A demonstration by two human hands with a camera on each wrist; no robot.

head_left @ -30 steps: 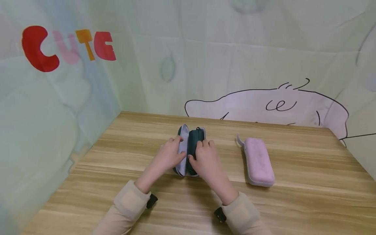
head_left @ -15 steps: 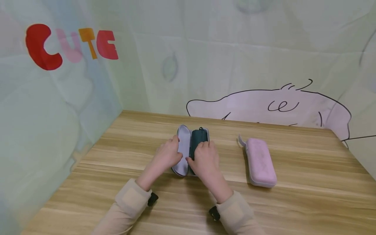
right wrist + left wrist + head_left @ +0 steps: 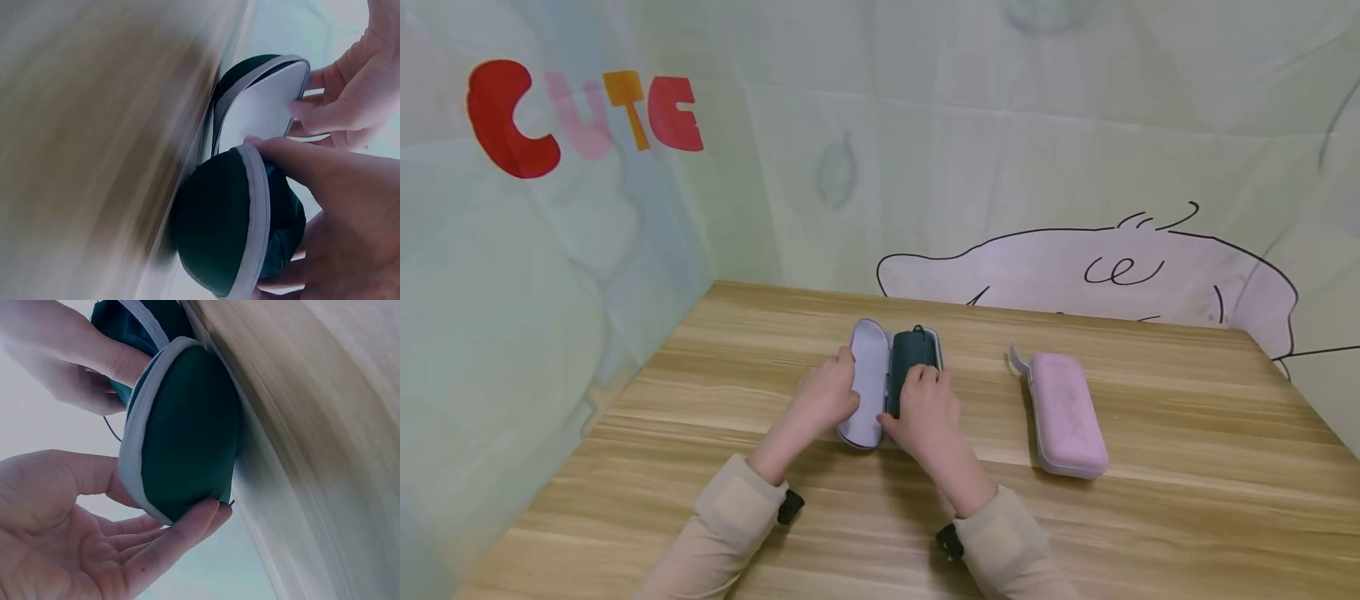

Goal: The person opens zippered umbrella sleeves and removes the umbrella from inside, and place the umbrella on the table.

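A pale printed fabric backdrop (image 3: 955,167) rises beyond the two working hands and wraps round to their left. Beneath the grip spreads a wood-grain table (image 3: 1210,525). A pale cartoon figure (image 3: 1037,271), outlined in black, peers over the table's far edge, ahead and to the right of the hands; the colourful word "CUTE" (image 3: 512,121) hangs on the fabric beyond them to the left. Behind the grip, nearest the person, are a left sleeve (image 3: 733,508) and a right sleeve (image 3: 1007,537), both beige.

Between the hands, an open green case (image 3: 870,383) lies on the table, its pale-lined lid on the left side and its other half on the right. A closed pink case (image 3: 1066,417) lies to the right of the grip, well apart from it.

The left hand (image 3: 827,396) pinches the lid's outer edge, thumb against the lining and fingers on the green outside, the gap filled by the lid alone. The right hand (image 3: 928,412) curls over a dark green bundle (image 3: 912,354) seated in the right half, thumb toward the hinge; whether its fingers also catch the rim, one cannot tell. A grey strap (image 3: 1017,358) juts from the pink case toward the grip. A small loop (image 3: 918,329) tops the bundle, just beyond the right fingertips.
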